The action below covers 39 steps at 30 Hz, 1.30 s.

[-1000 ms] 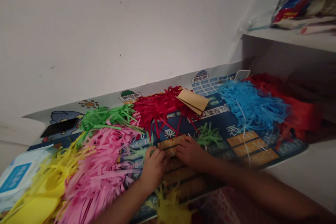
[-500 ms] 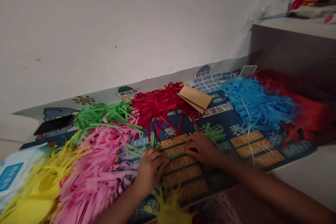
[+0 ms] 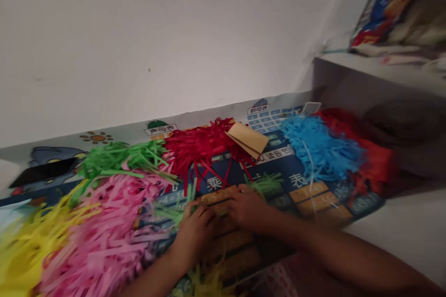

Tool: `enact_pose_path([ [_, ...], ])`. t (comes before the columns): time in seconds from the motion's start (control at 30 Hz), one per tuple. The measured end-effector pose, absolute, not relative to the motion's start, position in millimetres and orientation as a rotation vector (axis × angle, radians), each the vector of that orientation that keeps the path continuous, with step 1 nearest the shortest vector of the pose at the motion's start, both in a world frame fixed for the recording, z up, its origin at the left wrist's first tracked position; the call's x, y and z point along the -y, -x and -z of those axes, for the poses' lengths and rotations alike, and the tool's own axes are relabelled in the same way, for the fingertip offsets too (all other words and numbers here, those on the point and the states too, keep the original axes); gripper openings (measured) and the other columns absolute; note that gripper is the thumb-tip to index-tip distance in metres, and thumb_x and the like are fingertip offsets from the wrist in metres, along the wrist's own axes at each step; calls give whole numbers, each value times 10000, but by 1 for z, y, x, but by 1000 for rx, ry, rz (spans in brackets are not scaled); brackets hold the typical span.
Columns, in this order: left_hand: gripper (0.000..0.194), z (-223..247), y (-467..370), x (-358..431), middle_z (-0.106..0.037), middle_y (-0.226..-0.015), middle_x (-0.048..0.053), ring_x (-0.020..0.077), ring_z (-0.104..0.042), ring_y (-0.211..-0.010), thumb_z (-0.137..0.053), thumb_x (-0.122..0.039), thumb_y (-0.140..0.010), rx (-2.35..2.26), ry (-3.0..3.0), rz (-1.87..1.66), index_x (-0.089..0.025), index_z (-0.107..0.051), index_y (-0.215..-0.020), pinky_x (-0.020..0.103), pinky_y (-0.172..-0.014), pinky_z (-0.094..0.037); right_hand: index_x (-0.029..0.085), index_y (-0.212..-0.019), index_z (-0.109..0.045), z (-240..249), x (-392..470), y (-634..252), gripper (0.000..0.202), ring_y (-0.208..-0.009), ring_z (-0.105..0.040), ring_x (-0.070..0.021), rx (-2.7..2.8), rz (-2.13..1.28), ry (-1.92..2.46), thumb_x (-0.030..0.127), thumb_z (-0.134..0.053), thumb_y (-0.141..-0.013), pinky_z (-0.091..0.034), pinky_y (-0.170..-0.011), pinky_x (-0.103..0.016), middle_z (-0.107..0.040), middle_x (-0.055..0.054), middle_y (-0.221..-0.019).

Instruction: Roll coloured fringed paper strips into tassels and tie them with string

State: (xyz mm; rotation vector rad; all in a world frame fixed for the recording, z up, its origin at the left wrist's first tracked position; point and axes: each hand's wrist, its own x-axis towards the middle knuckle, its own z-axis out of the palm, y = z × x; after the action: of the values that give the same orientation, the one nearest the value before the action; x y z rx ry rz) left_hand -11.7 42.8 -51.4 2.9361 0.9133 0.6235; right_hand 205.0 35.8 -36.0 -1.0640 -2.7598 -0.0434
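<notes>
A light green paper tassel lies across the mat under my hands, its fringed strips spreading out at both ends. Its middle runs between my fingers and is mostly covered. My left hand is closed around the left part, where strips stick out beyond the fingers. On the other part my right hand has its fingers curled down, close to the left one. Both hands are somewhat blurred. Left of my left hand is a heap of pink paper strips. Below the hands, a yellow fringed piece shows at the near edge.
Around the printed mat lie green strips, red strips, blue strips, yellow strips and a red-orange bundle. A folded tan card rests on the red strips. A dark phone is at left.
The view has turned slightly to the right and up, so everything sits further left. My hands stay at the green tassel and have come slightly closer together.
</notes>
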Motion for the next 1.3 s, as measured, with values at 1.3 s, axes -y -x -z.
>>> enact_pose_path([
  [1.3,203,-14,5,-10,-720,-757,2,148,-698,-693,-611,-404,-870,-1051,-2006,-1287,-270,-721,-764,192,-623,-573,203,-700,-688,5,-16,-210,231,-607,-578,-157,1263,-1028,1385,431,-689,-731,-462,-566,-260,-624,-5,-653],
])
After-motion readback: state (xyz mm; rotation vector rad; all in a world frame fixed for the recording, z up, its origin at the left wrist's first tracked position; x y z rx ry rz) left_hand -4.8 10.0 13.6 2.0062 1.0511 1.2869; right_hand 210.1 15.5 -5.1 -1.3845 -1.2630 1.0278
